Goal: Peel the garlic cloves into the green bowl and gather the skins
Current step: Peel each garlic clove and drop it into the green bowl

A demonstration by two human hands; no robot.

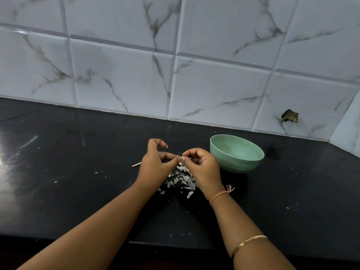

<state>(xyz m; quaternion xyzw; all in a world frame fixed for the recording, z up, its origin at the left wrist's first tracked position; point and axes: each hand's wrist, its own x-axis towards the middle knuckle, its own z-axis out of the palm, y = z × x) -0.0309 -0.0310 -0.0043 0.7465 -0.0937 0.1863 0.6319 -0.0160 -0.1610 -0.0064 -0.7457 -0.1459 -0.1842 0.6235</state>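
My left hand (155,162) and my right hand (202,168) meet above the black counter and pinch a small garlic clove (182,159) between their fingertips. Directly below them lies a loose pile of pale garlic skins (180,181). The green bowl (236,153) stands upright just right of my right hand, close to it but apart. From this angle I see no cloves inside the bowl.
A thin white stick (136,164) lies on the counter (78,172) left of my left hand. Small skin flecks are scattered around. The marble-tiled wall (175,75) rises behind, with a chipped hole (290,115) at the right. The counter's front edge runs under my forearms.
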